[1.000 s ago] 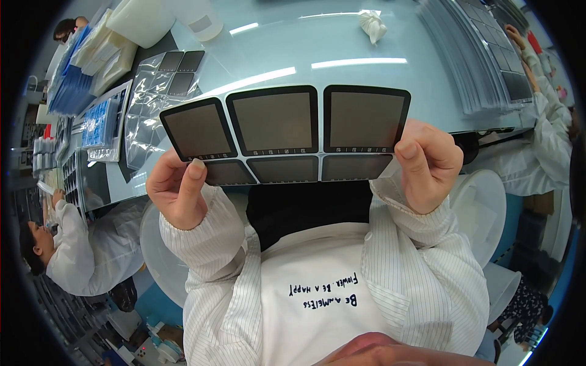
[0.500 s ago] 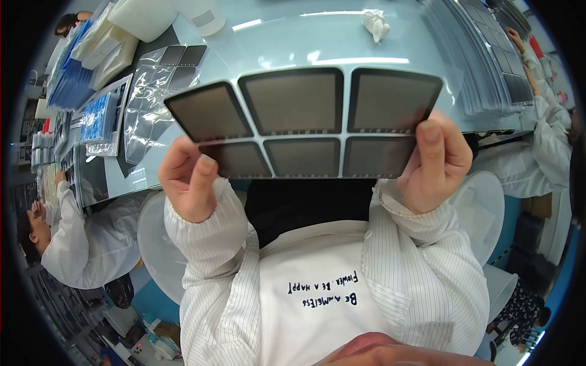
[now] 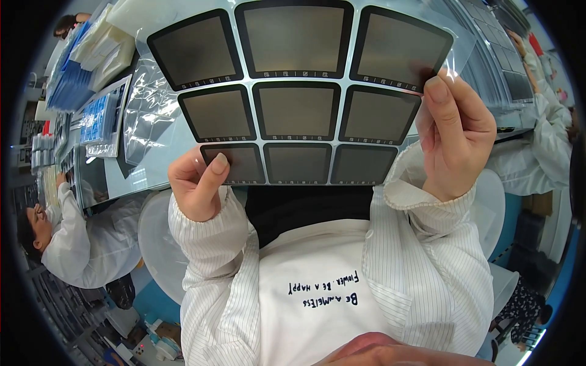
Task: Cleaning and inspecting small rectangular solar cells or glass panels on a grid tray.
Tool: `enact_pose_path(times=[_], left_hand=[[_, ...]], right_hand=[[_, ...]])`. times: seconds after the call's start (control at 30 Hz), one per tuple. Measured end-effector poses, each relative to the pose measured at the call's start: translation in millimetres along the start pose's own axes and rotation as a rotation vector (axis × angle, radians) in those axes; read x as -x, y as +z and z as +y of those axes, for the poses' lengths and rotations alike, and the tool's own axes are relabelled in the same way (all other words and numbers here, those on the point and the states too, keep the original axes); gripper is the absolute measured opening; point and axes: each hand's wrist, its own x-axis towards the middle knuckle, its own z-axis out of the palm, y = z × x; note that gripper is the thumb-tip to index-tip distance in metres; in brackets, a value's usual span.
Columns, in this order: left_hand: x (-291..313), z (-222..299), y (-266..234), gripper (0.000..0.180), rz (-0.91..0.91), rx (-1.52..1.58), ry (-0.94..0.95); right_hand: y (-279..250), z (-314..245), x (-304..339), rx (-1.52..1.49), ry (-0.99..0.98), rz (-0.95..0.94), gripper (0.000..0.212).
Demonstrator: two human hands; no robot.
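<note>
A clear sheet with a grid of dark rectangular panels is raised in front of me, above the table's near edge. Each panel has a black border, a grey-brown middle and small marks along its lower side. My left hand pinches the lower left corner, its thumb on the face of the sheet. At the right edge my right hand grips higher up, thumb also in front; the fingers behind are partly hidden. The sheet leans away from me and covers most of the table.
Stacked clear sheets with dark panels lie at the right. On the left are plastic-wrapped sheets, a blue packet and piled blue and cream folders. A co-worker in a white coat sits left; another white sleeve shows right.
The sheet has come up and tilted, so a further row of panels shows. My right hand has moved up and to the right; my left hand has shifted slightly right.
</note>
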Motion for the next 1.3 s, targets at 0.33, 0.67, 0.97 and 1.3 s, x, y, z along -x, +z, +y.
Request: enact_pose_path(times=[0.33,0.67,0.97,1.3], left_hand=[[4,6,5,0.012,0.07,0.045,-0.025],[4,9,12,0.012,0.081,0.001,-0.028],[7,23,35,0.012,-0.048,-0.066,-0.015],[8,23,42,0.011,-0.122,-0.154,-0.015]], right_hand=[[-1,-2,-2,-0.046,-0.022,-0.068,0.023],[0,-3,0,-0.048,0.012,0.0,0.02],[-24,5,1,-0.126,0.034,0.059,0.022],[-35,9,3,-0.158,0.064,0.13,0.022]])
